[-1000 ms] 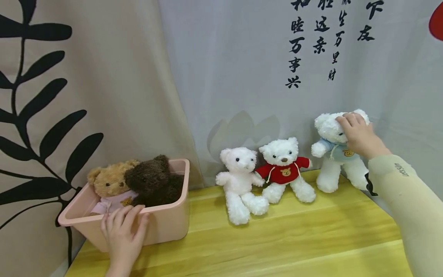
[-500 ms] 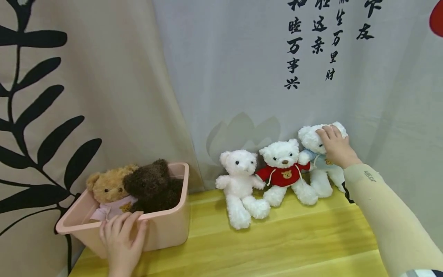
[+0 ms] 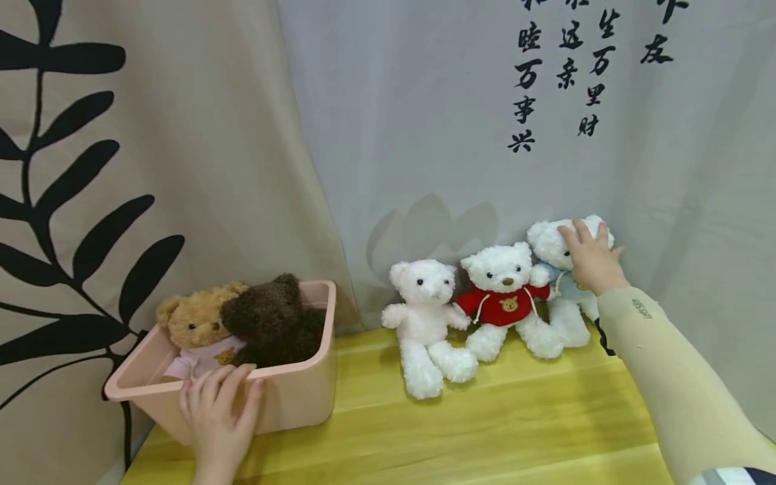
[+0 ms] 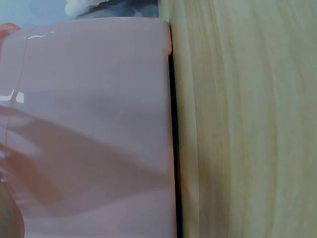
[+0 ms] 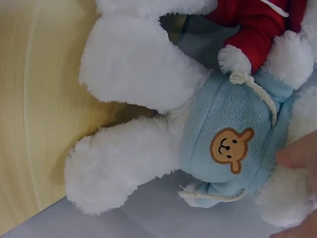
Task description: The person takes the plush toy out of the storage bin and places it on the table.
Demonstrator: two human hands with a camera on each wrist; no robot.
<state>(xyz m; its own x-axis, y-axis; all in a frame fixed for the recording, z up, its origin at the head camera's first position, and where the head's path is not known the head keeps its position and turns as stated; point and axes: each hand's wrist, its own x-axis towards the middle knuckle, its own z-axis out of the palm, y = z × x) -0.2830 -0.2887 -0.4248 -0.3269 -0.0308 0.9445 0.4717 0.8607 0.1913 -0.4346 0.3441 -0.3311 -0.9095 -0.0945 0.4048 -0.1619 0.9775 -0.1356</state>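
Observation:
My left hand (image 3: 218,414) grips the front rim of a pink plastic bin (image 3: 297,397), its fingertips over the edge. Inside the bin sit a tan teddy bear (image 3: 192,327) in a pale pink top and a dark brown teddy bear (image 3: 267,320). My right hand (image 3: 591,259) touches the head of a white teddy bear in a light blue hoodie (image 5: 203,119), its fingers spread. That bear sits upright against a white teddy bear in a red hoodie (image 3: 508,303). Left of them is a white teddy bear without clothes (image 3: 422,316).
All the toys and the bin stand on a yellowish wooden table (image 3: 436,438). Behind the table hangs a grey curtain (image 3: 412,101) with black lettering and a leaf print. In the left wrist view, the bin's wall is next to the table's wood grain (image 4: 247,124).
My right hand has brought the blue-hoodie bear left, close against the red-hoodie bear, and its fingers have spread. My left hand has stayed on the bin's rim.

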